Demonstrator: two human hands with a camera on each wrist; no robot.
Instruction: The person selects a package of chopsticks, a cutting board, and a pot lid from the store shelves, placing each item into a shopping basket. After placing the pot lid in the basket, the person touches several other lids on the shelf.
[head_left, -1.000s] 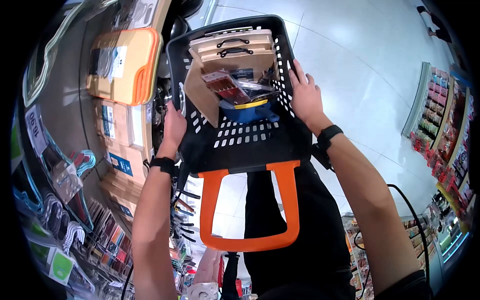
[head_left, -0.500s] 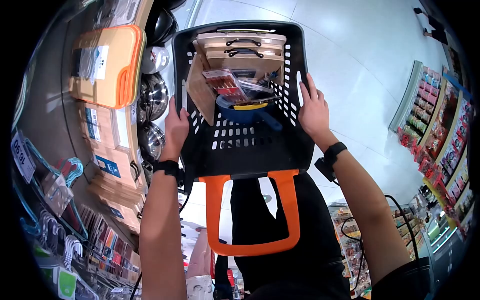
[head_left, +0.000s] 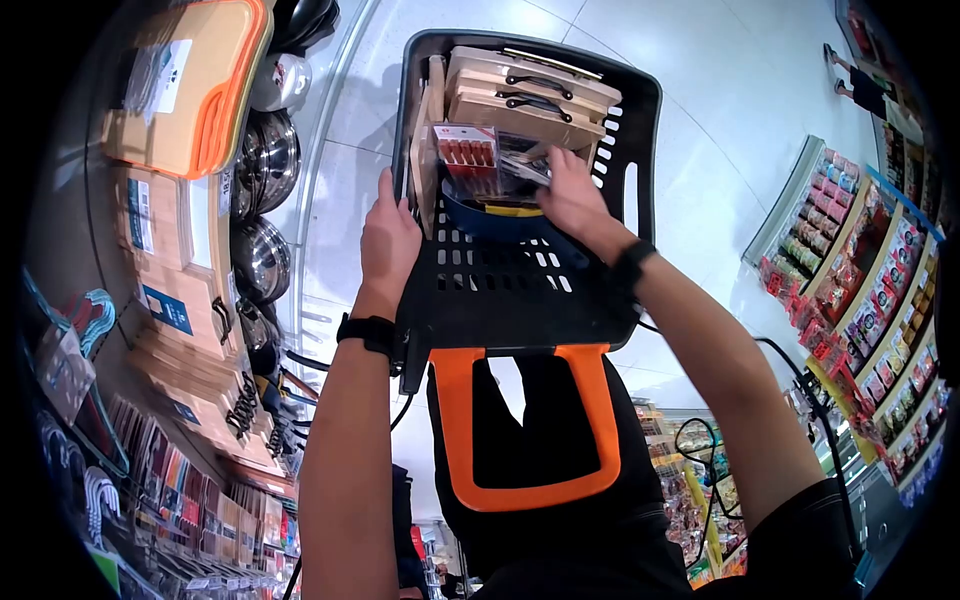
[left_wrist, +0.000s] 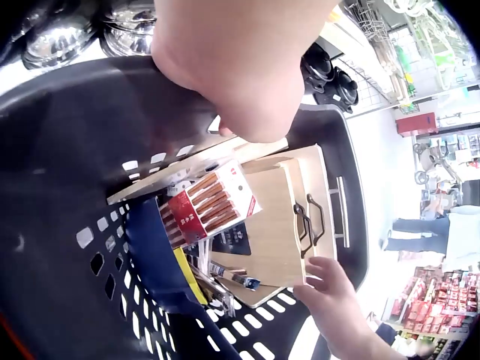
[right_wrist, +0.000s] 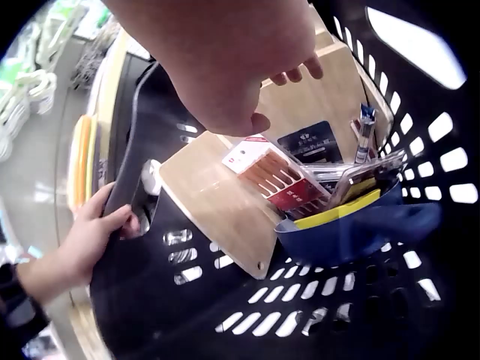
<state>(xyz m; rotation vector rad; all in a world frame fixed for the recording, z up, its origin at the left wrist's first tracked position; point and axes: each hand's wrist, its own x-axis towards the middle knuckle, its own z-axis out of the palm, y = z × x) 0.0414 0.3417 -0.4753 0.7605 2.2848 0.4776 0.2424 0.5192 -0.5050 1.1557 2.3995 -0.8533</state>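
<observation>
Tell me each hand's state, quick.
Left hand: closed, gripping the rim of the black basket.
Right hand: open, fingers loosely bent over the basket's contents, no held thing visible.

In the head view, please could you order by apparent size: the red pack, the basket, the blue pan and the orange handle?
1. Basket
2. Orange handle, by outline
3. Blue pan and red pack: unranked; they look similar, and the pan is partly covered.

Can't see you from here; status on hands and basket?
Left hand grips basket rim. Right hand inside, near boards; contact unclear. Red pack, pan in front of boards.
</observation>
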